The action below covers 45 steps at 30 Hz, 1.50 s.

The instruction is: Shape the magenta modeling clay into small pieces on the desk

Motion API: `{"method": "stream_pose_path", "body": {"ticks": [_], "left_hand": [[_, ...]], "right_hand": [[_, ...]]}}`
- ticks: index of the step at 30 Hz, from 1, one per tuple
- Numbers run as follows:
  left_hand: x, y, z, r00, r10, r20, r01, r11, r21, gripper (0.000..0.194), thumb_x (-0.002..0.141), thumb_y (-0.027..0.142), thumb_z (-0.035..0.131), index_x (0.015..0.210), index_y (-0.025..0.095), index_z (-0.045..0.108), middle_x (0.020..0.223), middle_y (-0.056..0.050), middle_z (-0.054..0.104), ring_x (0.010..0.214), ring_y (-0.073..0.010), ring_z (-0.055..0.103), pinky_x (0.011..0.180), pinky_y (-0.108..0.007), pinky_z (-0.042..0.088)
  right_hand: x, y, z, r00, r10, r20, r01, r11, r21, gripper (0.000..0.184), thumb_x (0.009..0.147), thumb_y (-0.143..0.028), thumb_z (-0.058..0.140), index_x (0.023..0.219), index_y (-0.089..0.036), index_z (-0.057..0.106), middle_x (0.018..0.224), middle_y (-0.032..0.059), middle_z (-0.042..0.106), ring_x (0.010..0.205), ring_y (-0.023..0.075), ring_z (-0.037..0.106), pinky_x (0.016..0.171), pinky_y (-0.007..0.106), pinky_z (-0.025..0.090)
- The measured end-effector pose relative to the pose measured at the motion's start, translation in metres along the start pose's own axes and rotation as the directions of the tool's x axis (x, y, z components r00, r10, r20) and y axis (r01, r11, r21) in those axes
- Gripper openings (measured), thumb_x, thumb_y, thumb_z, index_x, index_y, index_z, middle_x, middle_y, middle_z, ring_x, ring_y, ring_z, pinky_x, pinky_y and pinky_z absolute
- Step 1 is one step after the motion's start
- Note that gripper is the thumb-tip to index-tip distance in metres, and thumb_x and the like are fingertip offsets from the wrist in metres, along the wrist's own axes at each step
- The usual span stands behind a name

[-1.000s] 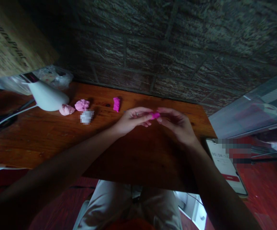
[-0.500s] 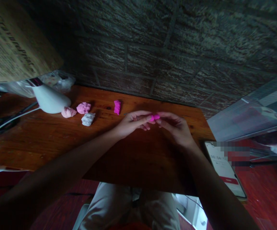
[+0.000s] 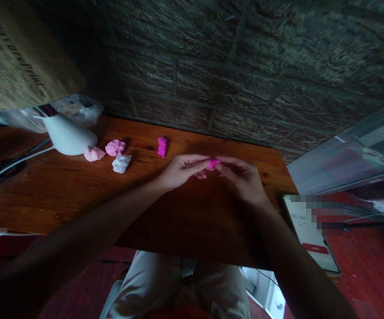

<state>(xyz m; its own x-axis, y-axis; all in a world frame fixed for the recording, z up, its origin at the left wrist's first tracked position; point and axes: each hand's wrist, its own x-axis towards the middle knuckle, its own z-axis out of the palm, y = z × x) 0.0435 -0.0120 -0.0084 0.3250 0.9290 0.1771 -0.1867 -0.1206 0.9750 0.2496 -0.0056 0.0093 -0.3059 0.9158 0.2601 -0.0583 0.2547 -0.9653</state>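
Observation:
Between my fingertips is a small lump of bright pink modelling clay, held above the wooden table. My left hand pinches its left side between thumb and fingers. From the right, my right hand pinches the other side with thumb and forefinger. Left of my hands, a magenta clay strip lies on the table. Farther left sit a pink clay lump, a pale pink lump and a white lump, close together.
A white lamp base with a printed paper shade stands on the table at left, its cable running off. Behind it lies a clear plastic bag. A stone-patterned wall borders the back; a tablet lies at the right edge.
The pink clay between my fingers looks more squeezed together, with my fingertips slightly closer. Both hands stay in nearly the same place; the lumps on the table have not moved.

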Motion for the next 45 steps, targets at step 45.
{"method": "stream_pose_path", "body": {"ticks": [45], "left_hand": [[0.003, -0.007, -0.002, 0.991, -0.037, -0.125, 0.011, 0.979, -0.204, 0.037, 0.068, 0.031, 0.094, 0.099, 0.017, 0.08, 0.102, -0.007, 0.082, 0.095, -0.0196, 0.077, 0.1, -0.04, 0.058]], "right_hand": [[0.002, 0.0, 0.003, 0.989, 0.123, -0.082, -0.115, 0.988, 0.1, 0.028, 0.071, -0.043, 0.091, 0.094, -0.031, 0.084, 0.101, 0.0006, 0.083, 0.094, 0.0199, 0.075, 0.08, 0.034, 0.062]]}}
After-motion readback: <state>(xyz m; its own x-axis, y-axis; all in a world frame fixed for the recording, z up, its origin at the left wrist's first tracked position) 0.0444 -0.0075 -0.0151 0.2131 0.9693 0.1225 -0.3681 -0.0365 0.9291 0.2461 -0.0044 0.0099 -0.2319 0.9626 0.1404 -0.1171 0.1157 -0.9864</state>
